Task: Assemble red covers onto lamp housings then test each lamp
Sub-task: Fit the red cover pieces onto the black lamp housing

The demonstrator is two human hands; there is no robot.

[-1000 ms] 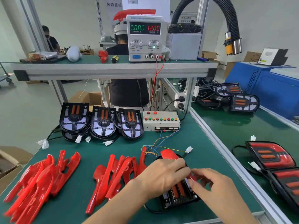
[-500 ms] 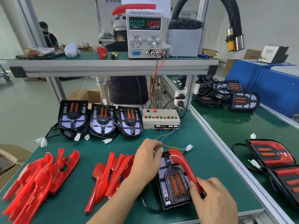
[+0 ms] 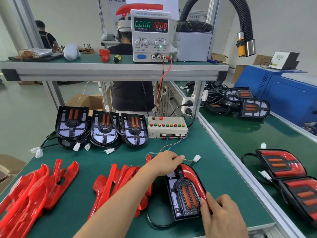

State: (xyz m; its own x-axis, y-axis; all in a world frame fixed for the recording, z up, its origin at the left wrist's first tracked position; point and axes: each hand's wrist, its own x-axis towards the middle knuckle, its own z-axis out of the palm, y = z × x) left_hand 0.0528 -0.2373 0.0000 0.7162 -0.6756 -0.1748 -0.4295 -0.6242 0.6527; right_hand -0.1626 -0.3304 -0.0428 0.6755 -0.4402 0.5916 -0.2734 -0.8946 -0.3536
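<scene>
Here, the labelled parts are as follows.

Lamp housing [image 3: 184, 197]: lies flat on the green bench [image 3: 205, 152] directly before you, its two orange bars facing up and its black cable looping off the near left corner.

Red cover [image 3: 193, 176]: sits along the housing's far and right edge, curving from the top down toward your right hand.

Left hand [image 3: 165, 163]: your left hand rests over the far end of the housing, its fingers bent down onto the top of the red cover; whether they clasp it or only press cannot be told.

Right hand [image 3: 221, 213]: your right hand is at the near right corner of the housing, thumb and forefinger pinching the lower end of the red cover.

Spare red covers [image 3: 120, 182]: one heap lies just left of the housing, under your left forearm; a second heap [image 3: 32, 191] lies at the bench's near left.

Bare housings [image 3: 103, 129]: three stand in a row at the back of the bench, white connectors trailing in front.

Test box [image 3: 167, 126]: stands right of that row, its coloured buttons facing up and thin wires running toward your left hand.

Power supply [image 3: 151, 35]: stands on the upper shelf, reading 0.000 and 12.00.

Finished lamps [image 3: 281, 165]: lie on the neighbouring bench to your right.
</scene>
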